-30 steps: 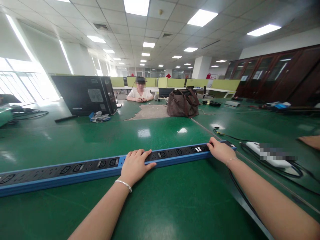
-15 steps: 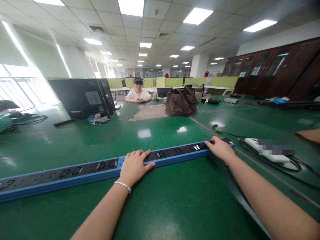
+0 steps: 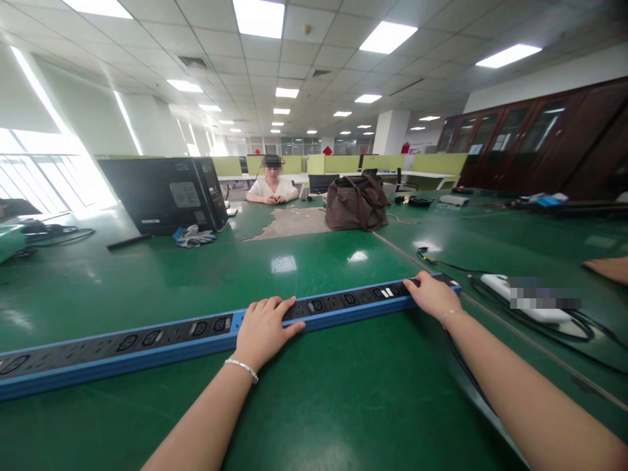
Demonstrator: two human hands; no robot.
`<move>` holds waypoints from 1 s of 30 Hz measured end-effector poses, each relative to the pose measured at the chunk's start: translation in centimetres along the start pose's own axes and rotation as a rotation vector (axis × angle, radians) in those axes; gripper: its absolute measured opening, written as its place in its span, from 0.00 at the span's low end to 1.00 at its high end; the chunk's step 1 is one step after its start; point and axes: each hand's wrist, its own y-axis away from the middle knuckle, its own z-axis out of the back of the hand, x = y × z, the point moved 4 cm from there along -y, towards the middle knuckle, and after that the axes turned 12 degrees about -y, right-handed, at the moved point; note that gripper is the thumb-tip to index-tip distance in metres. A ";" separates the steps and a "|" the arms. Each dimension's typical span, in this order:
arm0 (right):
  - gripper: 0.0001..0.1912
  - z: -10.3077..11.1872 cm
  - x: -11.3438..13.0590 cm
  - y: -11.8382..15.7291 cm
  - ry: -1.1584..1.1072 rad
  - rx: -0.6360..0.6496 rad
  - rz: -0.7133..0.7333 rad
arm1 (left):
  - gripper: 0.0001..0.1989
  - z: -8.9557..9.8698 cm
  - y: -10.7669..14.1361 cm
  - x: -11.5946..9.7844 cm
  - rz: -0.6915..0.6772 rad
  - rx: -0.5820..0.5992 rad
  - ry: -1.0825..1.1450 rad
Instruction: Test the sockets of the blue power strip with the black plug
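A long blue power strip (image 3: 186,337) with a row of black sockets lies across the green table (image 3: 314,392). My left hand (image 3: 267,327) grips it near the middle, fingers over the top and thumb along the near side. Close to the strip's right end, my right hand (image 3: 432,294) holds it with its fingertips on the sockets. A dark cable runs down from beneath my right wrist.
A white power strip (image 3: 520,297) with black cables lies at the right. Farther back are a brown bag (image 3: 356,203), gloves (image 3: 193,237) and a black computer case (image 3: 157,196). A person (image 3: 272,186) sits across the table; another person's arm (image 3: 608,267) shows at the right edge.
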 end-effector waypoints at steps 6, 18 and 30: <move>0.24 0.2 0.4 0.1 0.053 0.012 0.031 | 0.28 0.0 -0.1 0.0 0.001 0.006 0.003; 0.21 0.1 0.8 -0.2 0.089 0.023 0.070 | 0.28 0.3 -0.1 -0.1 0.007 0.036 0.010; 0.20 2.4 0.4 -0.4 -0.085 -0.004 0.041 | 0.28 0.1 0.0 -0.1 0.001 0.022 0.009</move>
